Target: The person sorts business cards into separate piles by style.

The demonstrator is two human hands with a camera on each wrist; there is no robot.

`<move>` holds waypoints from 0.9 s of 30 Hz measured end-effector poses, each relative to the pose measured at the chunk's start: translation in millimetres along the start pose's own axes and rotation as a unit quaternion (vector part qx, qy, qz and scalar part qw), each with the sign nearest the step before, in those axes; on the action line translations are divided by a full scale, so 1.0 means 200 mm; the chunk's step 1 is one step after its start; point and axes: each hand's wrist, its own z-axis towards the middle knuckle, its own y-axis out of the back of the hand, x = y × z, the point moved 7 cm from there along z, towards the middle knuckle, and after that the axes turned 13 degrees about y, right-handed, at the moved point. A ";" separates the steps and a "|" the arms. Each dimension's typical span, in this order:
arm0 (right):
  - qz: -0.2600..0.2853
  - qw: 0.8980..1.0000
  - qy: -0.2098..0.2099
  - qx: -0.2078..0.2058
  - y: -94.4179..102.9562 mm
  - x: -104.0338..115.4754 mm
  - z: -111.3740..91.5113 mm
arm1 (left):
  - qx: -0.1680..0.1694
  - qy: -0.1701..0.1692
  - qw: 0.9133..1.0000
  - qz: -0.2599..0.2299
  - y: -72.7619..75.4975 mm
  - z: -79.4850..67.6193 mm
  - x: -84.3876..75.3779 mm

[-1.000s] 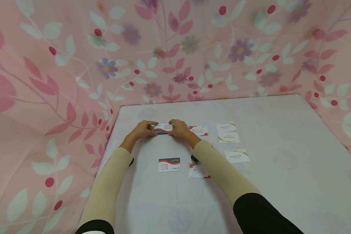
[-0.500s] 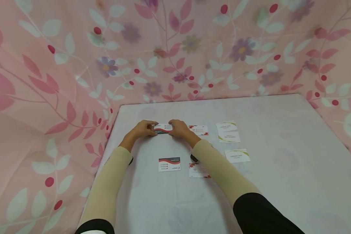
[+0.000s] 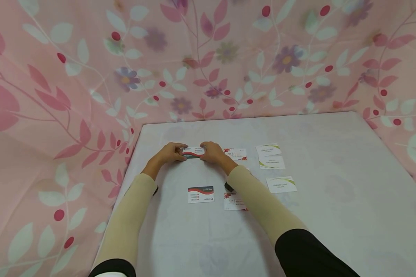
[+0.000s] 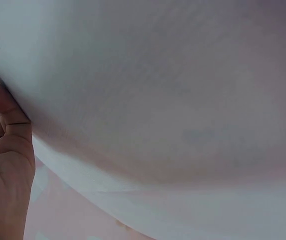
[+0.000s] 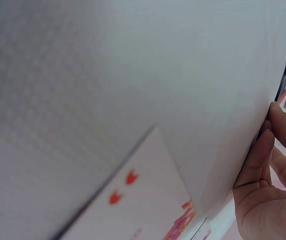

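Currently we have one dark-and-red card [image 3: 193,153] pinched between both hands: left hand [image 3: 169,153] grips its left end, right hand [image 3: 214,153] its right end. Card's at the far left part of the white surface [image 3: 332,215]; can't tell if it touches. We see a similar card [image 3: 201,194] nearer us, a red-floral card [image 3: 236,154] just beside our right hand, white-green cards [image 3: 271,162] farther right

Right grip [image 3: 213,152] bars held card [image 3: 193,152] rightward; near cloth [image 3: 190,238] seems passable.
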 end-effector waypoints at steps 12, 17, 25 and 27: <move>0.004 1.000 -0.013 0.001 0.01 0.00 -0.01 | 0.000 0.008 1.000 0.008 0.00 0.01 0.02; 0.008 1.000 -0.019 0.000 0.00 -0.01 0.00 | 0.001 0.011 1.000 -0.001 -0.01 0.01 0.02; 0.017 1.000 -0.023 -0.009 -0.01 -0.03 0.01 | -0.001 0.013 1.000 0.000 -0.01 0.02 0.03; 0.021 0.999 -0.022 -0.012 0.00 -0.03 0.00 | -0.004 0.010 1.000 -0.001 -0.01 0.02 0.03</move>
